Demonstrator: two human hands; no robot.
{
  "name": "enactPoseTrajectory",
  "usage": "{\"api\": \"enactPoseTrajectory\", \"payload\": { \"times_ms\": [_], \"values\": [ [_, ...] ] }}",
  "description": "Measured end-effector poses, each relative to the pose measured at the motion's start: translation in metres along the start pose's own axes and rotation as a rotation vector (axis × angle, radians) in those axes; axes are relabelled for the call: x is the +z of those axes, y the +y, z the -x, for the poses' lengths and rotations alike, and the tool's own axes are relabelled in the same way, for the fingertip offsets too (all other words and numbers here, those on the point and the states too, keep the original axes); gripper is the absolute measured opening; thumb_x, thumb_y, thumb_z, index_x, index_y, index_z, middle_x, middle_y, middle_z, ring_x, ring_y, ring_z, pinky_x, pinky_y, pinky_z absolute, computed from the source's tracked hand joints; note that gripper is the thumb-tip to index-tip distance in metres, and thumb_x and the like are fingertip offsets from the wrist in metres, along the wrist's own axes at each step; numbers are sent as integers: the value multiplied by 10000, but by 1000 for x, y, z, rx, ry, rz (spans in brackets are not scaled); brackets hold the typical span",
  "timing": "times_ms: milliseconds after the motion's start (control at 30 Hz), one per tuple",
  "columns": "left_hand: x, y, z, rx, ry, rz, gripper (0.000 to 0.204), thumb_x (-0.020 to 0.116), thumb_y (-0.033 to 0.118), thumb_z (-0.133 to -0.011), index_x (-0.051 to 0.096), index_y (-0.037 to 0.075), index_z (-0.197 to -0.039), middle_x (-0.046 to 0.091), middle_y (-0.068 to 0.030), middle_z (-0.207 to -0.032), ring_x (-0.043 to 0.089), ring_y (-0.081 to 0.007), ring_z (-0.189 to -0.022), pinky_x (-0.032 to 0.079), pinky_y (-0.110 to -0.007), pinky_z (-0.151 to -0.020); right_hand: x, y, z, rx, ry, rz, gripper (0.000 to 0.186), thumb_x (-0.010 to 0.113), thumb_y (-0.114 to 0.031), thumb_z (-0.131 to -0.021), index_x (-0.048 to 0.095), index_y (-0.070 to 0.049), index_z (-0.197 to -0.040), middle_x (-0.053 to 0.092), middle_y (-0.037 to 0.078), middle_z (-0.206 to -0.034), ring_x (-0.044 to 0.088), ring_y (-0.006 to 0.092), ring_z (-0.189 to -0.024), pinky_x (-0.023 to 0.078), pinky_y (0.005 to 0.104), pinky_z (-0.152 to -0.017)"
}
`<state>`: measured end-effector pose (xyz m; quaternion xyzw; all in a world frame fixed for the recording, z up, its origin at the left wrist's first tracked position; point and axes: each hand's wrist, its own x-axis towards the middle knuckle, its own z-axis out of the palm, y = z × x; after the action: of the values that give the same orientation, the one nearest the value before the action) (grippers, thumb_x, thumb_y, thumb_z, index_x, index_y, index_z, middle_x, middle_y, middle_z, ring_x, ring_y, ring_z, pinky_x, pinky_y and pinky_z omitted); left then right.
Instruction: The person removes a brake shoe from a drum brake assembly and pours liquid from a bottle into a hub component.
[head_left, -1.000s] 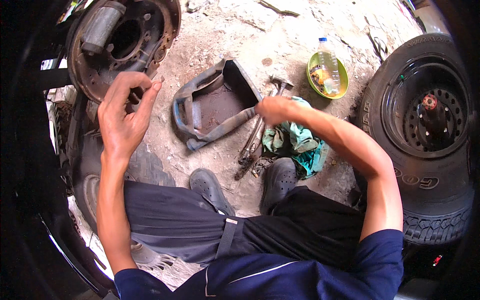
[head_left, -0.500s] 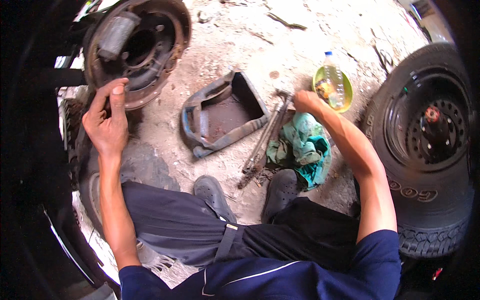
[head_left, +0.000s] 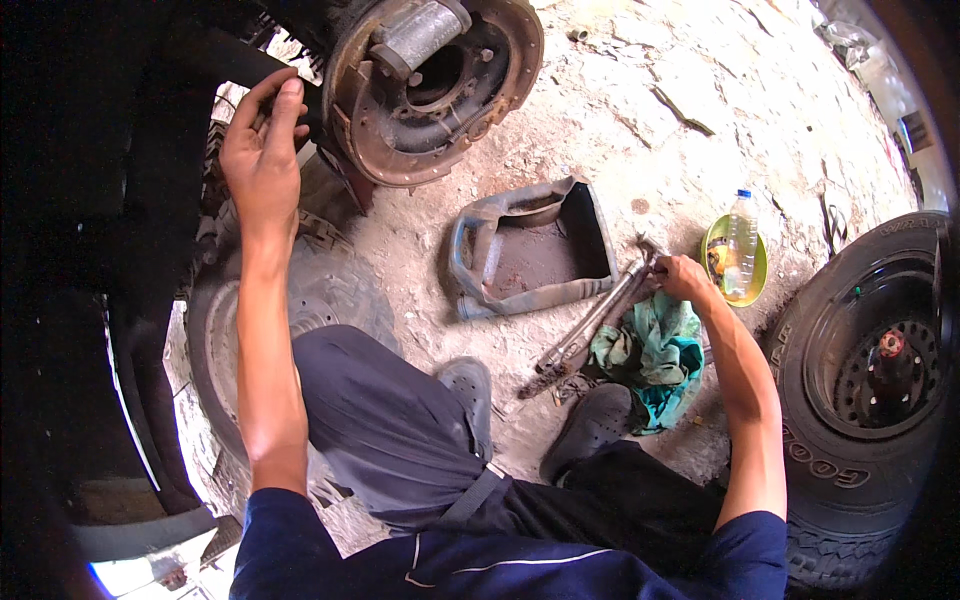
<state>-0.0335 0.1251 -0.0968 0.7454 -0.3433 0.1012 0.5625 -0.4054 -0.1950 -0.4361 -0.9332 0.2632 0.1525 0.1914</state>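
Note:
My left hand (head_left: 262, 165) is raised at the left edge of a rusty brake backing plate (head_left: 500, 140), beside the dark vehicle. Its fingers are curled and the thumb lies near the index fingertip; anything pinched there is hidden. A grey wheel cylinder (head_left: 425, 40) sits at the top of the plate. My right hand (head_left: 684, 279) reaches down to the ground, its fingers closed near the head of what looks like a hammer (head_left: 651, 244). Alongside lies a long metal bar tool (head_left: 585, 340). A green rag (head_left: 660, 345) is bunched just below that hand.
A cut-open plastic container (head_left: 545, 298) with dark residue stands mid-ground. A yellow-green bowl (head_left: 760, 285) holds a clear bottle (head_left: 741, 235) with a blue cap. A large wheel and tyre (head_left: 800, 460) is at the right. Another tyre (head_left: 215, 340) lies by my left leg.
The view has shifted, so the ground things appear lower and farther right. My left hand stays raised beside the brake plate. My right hand remains at the tools above the rag.

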Motion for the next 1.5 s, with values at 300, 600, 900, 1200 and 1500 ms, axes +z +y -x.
{"api": "enactPoseTrajectory", "payload": {
  "times_ms": [300,600,900,1200,1500],
  "values": [
    [27,23,-14,-27,162,259,314,612,239,-942,628,49,-1191,636,-76,-1173,533,-166,-1137,397,-360,-969,-111,-64,-40,-121,584,-485,208,606,-236,-943,644,-34,-971,637,167,-728,597,269,-616,480,380,-610],
    [42,35,-10,95,181,437,296,577,211,-964,596,27,-1195,637,-82,-1133,597,-174,-1053,449,-340,-927,-246,-198,-58,-593,668,-333,169,661,-200,-898,696,-101,-1030,694,127,-834,668,241,-741,510,370,-667],
    [8,-4,2,150,24,2,287,605,132,-954,601,-1,-1208,638,-107,-1173,619,-144,-1022,480,-276,-905,-227,-268,-58,-844,698,-505,205,680,-172,-873,705,-91,-1060,668,108,-951,658,281,-867,520,370,-742],
    [0,-3,10,316,-111,-301,506,636,47,-798,540,67,-1294,561,-87,-1280,542,-212,-1167,432,-351,-972,-238,-294,-79,-961,677,-690,218,712,-195,-848,702,-59,-1017,688,92,-938,661,258,-874,516,353,-756],
    [14,-2,5,518,-242,-506,818,763,121,-671,411,100,-1409,313,-159,-1463,312,-323,-1366,286,-431,-1121,-247,-298,-88,-978,677,-739,202,732,-181,-814,712,-39,-957,694,121,-896,650,294,-882,511,380,-772]
  ]
}}
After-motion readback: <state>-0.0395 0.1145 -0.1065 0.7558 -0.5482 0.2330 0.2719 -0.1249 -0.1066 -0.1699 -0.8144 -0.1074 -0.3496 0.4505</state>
